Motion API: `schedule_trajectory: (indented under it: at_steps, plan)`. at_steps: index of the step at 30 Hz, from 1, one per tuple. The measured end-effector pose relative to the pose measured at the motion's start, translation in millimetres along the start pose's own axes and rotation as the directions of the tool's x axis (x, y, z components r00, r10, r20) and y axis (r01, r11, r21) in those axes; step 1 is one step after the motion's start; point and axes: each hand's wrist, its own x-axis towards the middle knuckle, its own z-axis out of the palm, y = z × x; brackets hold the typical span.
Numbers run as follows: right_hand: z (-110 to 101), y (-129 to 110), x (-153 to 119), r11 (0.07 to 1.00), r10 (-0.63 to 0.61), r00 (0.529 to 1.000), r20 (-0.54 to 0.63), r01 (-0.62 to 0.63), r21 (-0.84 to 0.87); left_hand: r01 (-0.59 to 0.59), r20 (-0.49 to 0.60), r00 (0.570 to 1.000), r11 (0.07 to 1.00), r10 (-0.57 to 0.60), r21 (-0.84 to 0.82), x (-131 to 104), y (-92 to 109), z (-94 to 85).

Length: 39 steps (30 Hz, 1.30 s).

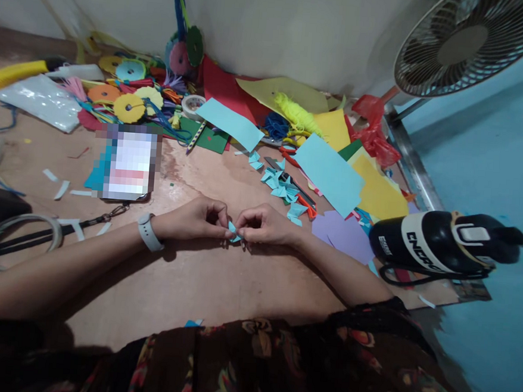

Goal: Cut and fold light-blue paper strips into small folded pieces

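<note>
Between my two hands is a small piece of folded light-blue paper (233,228), pinched from both sides just above the table. My left hand (201,218), with a pale watch band at its wrist, grips its left side with thumb and fingers closed. On the other side, the closed fingertips of my right hand (262,225) hold the same piece. The fingers cover much of it, so its full shape is hidden. Several similar folded blue paper pieces (281,184) lie in a pile beyond my right hand, beside a dark cutter and an orange-handled tool.
Light-blue paper sheets (330,172), purple paper (342,234) and yellow paper (373,189) lie to the right. A black bottle (419,246) rests at the right edge near a fan (462,46). A blurred-out phone (131,166) and tape ring (20,242) are left. Scalloped craft discs (128,109) crowd the back.
</note>
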Motion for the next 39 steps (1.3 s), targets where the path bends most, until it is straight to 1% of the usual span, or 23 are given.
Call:
schedule_trajectory:
  at_steps: [4, 5, 6, 7, 9, 11, 12, 15, 20, 24, 26, 30, 36, 39]
  plan:
    - [3, 3, -1, 0.994, -0.023, 0.987, -0.159, 0.039, 0.102, -0.036, -0.159, 0.987, 0.987, 0.011, -0.156, 0, 7, 2.3]
    - [4, 4, -1, 0.991, -0.033, 0.98, -0.196, 0.057, 0.119, -0.033, -0.189, 0.982, 0.981, -0.004, -0.192, 0, 9, 2.9]
    - [6, 5, -1, 0.988, -0.044, 0.972, -0.23, 0.077, 0.133, -0.021, -0.196, 0.98, 0.976, -0.023, -0.218, -1, 10, 3.4]
    - [7, 5, 0, 0.985, -0.056, 0.964, -0.26, 0.095, 0.142, 0.002, -0.176, 0.983, 0.974, -0.043, -0.226, -1, 12, 4.2]
    - [10, 7, 0, 0.981, -0.075, 0.952, -0.298, 0.125, 0.15, 0.052, -0.099, 0.992, 0.978, -0.074, -0.204, -2, 13, 6.2]
    - [13, 8, 0, 0.981, -0.087, 0.947, -0.31, 0.136, 0.14, 0.084, -0.036, 0.995, 0.981, -0.092, -0.176, -4, 12, 8.8]
    - [14, 8, 0, 0.983, -0.091, 0.946, -0.31, 0.135, 0.124, 0.09, -0.021, 0.995, 0.981, -0.095, -0.17, -4, 11, 10.1]
    - [17, 9, -1, 0.987, -0.094, 0.949, -0.302, 0.129, 0.1, 0.086, -0.003, 0.996, 0.98, -0.088, -0.178, -5, 9, 12.6]
    - [20, 10, -2, 0.981, -0.07, 0.953, -0.293, 0.12, 0.153, 0.055, 0.042, 0.998, 0.982, -0.048, -0.183, -5, 10, 10.0]
    - [18, 9, -1, 0.983, -0.089, 0.941, -0.325, 0.135, 0.123, 0.038, 0.097, 0.995, 0.985, -0.022, -0.17, -5, 13, 7.5]
    - [17, 9, -1, 0.983, -0.099, 0.934, -0.344, 0.146, 0.114, 0.057, 0.095, 0.995, 0.983, -0.041, -0.173, -6, 14, 7.3]
    - [17, 10, 0, 0.975, -0.134, 0.92, -0.368, 0.189, 0.118, 0.106, 0.055, 0.994, 0.974, -0.097, -0.202, -5, 12, 8.1]
    - [20, 13, 0, 0.976, -0.146, 0.899, -0.414, 0.199, 0.088, 0.051, 0.085, 0.996, 0.984, -0.037, -0.168, -4, 12, 7.1]
    - [19, 14, 0, 0.975, -0.126, 0.914, -0.386, 0.186, 0.123, 0.055, 0.074, 0.996, 0.985, -0.043, -0.164, -5, 11, 5.5]
